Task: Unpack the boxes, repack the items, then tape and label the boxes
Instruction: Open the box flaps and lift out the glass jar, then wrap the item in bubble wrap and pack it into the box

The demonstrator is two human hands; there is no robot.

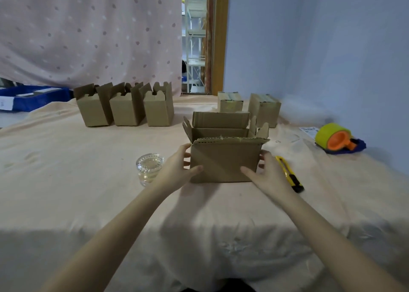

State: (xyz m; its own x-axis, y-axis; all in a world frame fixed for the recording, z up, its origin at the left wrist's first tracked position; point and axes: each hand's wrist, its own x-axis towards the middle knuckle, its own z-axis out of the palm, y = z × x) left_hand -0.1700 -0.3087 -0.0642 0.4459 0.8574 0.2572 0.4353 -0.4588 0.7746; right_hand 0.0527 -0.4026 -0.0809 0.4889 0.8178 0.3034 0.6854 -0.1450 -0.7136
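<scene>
Brown corrugated cardboard box (223, 158), flaps up, mid-table on peach cloth (88, 192). Left hand (177, 170) and right hand (265, 172) clamp its sides. Clear glass jar (149, 168) just left of box, yellow utility knife (288, 173) just right: sliding box risks toppling jar or nudging blade.

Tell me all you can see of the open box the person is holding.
The open box is plain brown corrugated cardboard, standing upright on the cloth-covered table. Its four top flaps stand open; the near flap's edge looks torn. Its inside is hidden. The left hand and right hand hold its two sides, thumbs on the front face. A glass jar and yellow knife lie beside it, apart.
</scene>
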